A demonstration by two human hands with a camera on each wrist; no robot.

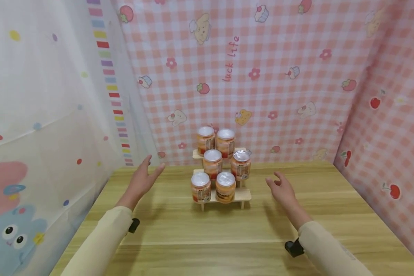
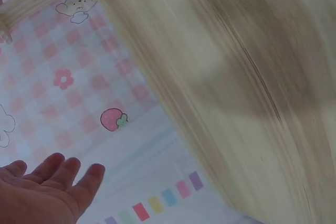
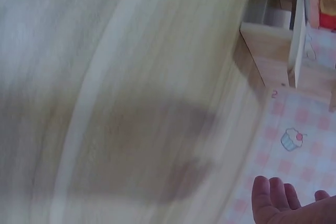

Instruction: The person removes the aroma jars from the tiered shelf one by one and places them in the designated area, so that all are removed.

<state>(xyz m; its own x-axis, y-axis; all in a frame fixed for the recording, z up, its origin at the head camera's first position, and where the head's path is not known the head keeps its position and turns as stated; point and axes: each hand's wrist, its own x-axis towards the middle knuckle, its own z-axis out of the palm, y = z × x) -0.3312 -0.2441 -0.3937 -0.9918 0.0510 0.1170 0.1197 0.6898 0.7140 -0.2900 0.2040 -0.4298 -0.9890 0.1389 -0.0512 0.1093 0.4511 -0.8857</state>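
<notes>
Several small orange cans with silver lids stand in pairs on a stepped wooden rack (image 1: 242, 194) in the head view. The bottom tier bears a left can (image 1: 201, 188) and a right can (image 1: 225, 188). On the middle tier are two more, the right one (image 1: 241, 165) set apart from the left one (image 1: 212, 165). Two cans, one (image 1: 206, 141) beside the other (image 1: 225, 143), top the rack. My left hand (image 1: 141, 182) hovers left of the rack, holding nothing, fingers extended. To the right, my right hand (image 1: 283, 191) is also raised, with relaxed fingers and nothing in it.
The rack stands on a wood-grain table (image 1: 179, 237) near its back edge. Behind hangs a pink checked cloth (image 1: 279, 50); a white patterned sheet (image 1: 55, 76) closes the left side and a cherry-print cloth (image 1: 383, 126) the right. Black wrist devices (image 1: 294, 248) sit under both forearms.
</notes>
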